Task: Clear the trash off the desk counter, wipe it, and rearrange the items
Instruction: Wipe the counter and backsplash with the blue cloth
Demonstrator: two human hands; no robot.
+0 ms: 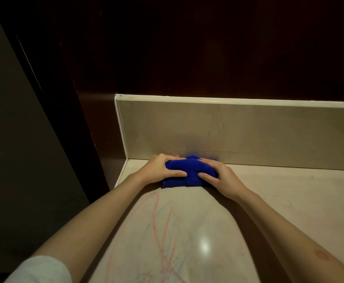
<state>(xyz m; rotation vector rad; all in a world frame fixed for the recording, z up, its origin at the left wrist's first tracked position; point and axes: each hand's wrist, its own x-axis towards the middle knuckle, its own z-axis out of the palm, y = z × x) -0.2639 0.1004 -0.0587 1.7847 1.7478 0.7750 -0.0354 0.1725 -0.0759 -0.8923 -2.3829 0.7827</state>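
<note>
The counter (pixel 289 201) under my arms is pale, glossy stone, filling the lower middle and right of the frame. A bright spot of light reflects off it low in the centre. Red and faint blue scribble marks (pixel 163 231) loop across it between my forearms, running from just below the cloth down to the bottom edge. Along the back, across the middle of the frame, a low beige backsplash (pixel 248 129) stands upright with a lighter top edge and some thin scratches. Above it, the whole upper part of the frame is a dark reddish-brown wood panel (pixel 187 48). At the left, a dark wooden upright runs diagonally down the frame, with a dim grey-green wall (pixel 14 139) beyond it. A small pale patch shows at the far right edge, too cropped to identify.

The folded blue cloth (pixel 189 172) lies on the counter in the centre of the frame, close against the foot of the backsplash near the counter's left end. My left hand (pixel 163 168) grips its left side, fingers curled over the far edge and thumb laid across the top. My right hand (pixel 220 176) grips its right side the same way, thumb pointing toward the other thumb. A light sleeve (pixel 40 270) covers my left upper arm at the lower left.
</note>
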